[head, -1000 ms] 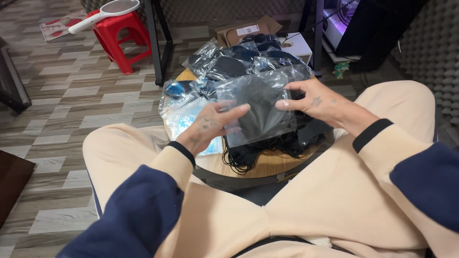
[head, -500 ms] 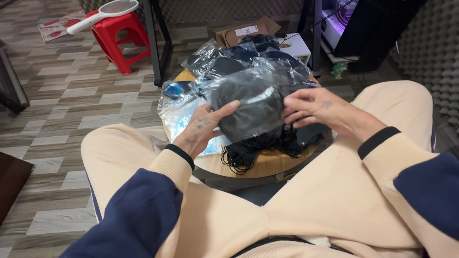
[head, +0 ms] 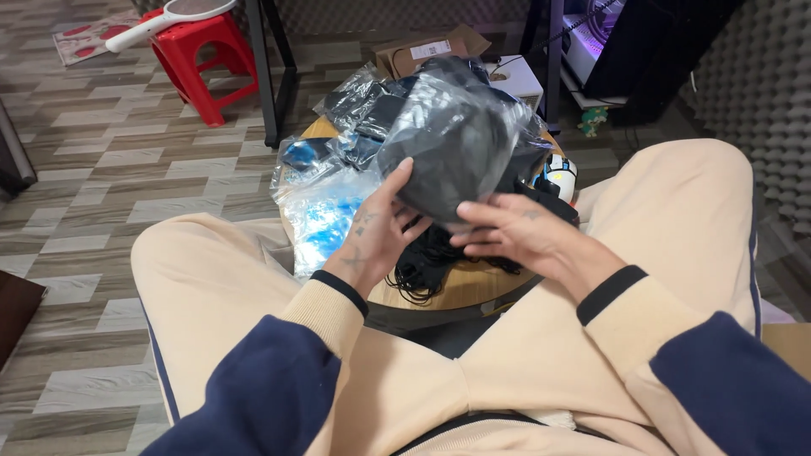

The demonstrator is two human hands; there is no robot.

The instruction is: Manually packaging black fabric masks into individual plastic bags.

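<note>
A round wooden bench [head: 473, 287] stands between the person's knees, heaped with clear plastic bags [head: 325, 211] and black cables [head: 427, 270]. Above it, a dark bundle in clear plastic [head: 460, 143] is held up. The left hand [head: 376, 236] grips its lower left edge; the right hand [head: 515, 236] pinches its bottom edge.
</note>
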